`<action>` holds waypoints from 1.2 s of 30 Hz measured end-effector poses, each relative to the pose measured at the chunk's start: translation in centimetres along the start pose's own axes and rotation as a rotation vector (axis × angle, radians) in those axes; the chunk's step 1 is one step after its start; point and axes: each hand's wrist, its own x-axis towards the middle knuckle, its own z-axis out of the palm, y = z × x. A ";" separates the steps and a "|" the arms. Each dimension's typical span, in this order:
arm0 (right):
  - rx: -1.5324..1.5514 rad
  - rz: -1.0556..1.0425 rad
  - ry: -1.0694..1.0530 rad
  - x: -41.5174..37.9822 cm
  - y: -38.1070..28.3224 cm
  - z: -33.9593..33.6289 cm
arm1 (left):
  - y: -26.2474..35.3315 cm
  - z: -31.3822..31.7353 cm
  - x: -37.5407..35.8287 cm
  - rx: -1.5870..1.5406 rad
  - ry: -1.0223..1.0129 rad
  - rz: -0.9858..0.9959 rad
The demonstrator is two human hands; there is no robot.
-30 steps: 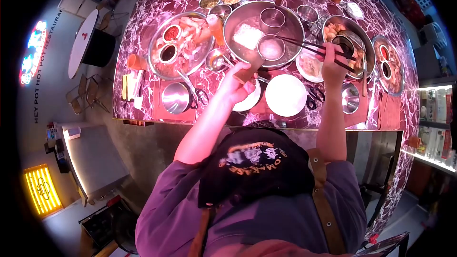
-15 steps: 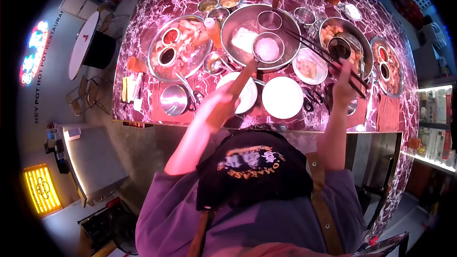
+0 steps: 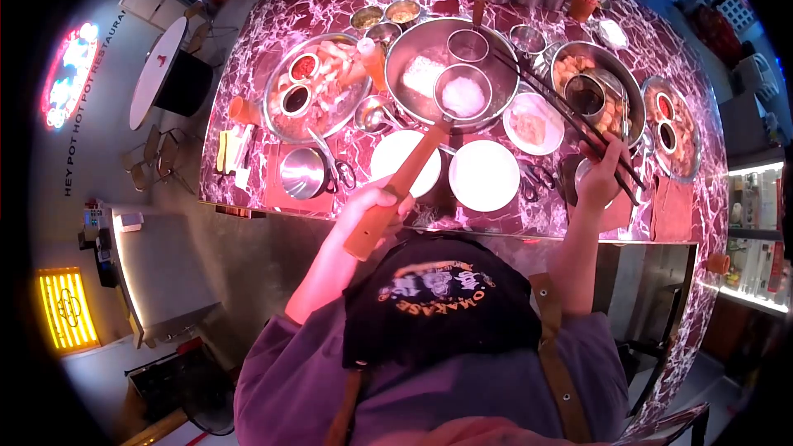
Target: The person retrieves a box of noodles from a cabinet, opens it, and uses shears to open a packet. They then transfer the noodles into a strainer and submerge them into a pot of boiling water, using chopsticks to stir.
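My left hand [image 3: 382, 208] is closed round the wooden handle of a strainer [image 3: 405, 180]. Its round metal basket hangs over the wide metal pot [image 3: 396, 99] and holds a pale mass of food [image 3: 464, 97]. A white block of food [image 3: 423, 74] lies in the pot beside the basket. In my right hand [image 3: 601, 167] is a pair of long dark chopsticks [image 3: 555, 97], their tips pointing to the pot's right rim. Below the chopsticks sits a white plate with pale food [image 3: 533, 125]. A second strainer [image 3: 468, 45] rests at the pot's far side.
Two white plates, one being the right plate [image 3: 485, 175], stand before me. On the left is a platter of raw food [image 3: 339, 107] with sauce cups. A metal pan of food [image 3: 570, 66] and another platter [image 3: 681, 149] are right. Scissors [image 3: 538, 177] lie near the front edge.
My left hand and the strainer's handle have come slightly nearer to me. My right hand has dropped a little with the chopsticks, which now slant more steeply. The whole view has shifted slightly.
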 end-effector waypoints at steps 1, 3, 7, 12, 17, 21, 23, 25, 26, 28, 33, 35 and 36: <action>-0.011 0.006 0.003 -0.2 0.1 -0.1 | 0.0 0.0 -0.3 -0.033 0.014 0.009; 0.006 -0.015 0.004 -0.3 0.5 -0.5 | -0.1 0.5 -0.6 -0.003 0.019 0.030; 0.081 0.008 -0.001 0.0 0.8 -2.1 | 0.8 1.9 -1.7 0.059 -0.010 0.112; 0.115 0.009 0.040 0.8 0.3 -3.6 | 3.4 4.2 -4.8 0.086 -0.104 0.224; 0.228 -0.010 0.126 1.3 -0.8 -5.2 | 3.9 5.7 -7.9 0.212 -0.086 0.326; 0.234 -0.048 0.183 1.5 -1.8 -6.6 | 1.4 5.9 -6.0 0.131 -0.052 0.327; 0.253 -0.050 0.160 1.5 -1.2 -7.1 | 0.0 3.9 -2.0 0.064 -0.106 0.237; 0.252 -0.014 0.165 1.3 -1.1 -6.4 | -0.9 2.8 2.7 -0.042 -0.038 0.177; 0.255 0.018 0.182 1.1 -1.2 -6.3 | -1.3 2.8 4.1 -0.182 0.012 0.151; 0.234 0.004 0.136 1.0 -0.9 -6.9 | -1.6 2.4 3.8 -0.199 -0.031 0.108; 0.243 0.109 0.151 -1.0 -1.4 -6.2 | -4.7 -2.0 3.7 -0.134 -0.133 0.106; 0.274 0.177 0.122 -1.7 -0.2 -5.8 | -4.8 -2.2 6.2 -0.281 -0.079 0.032; 0.274 0.136 0.096 -1.6 1.4 -5.9 | -3.5 -0.3 6.2 -0.269 0.006 -0.001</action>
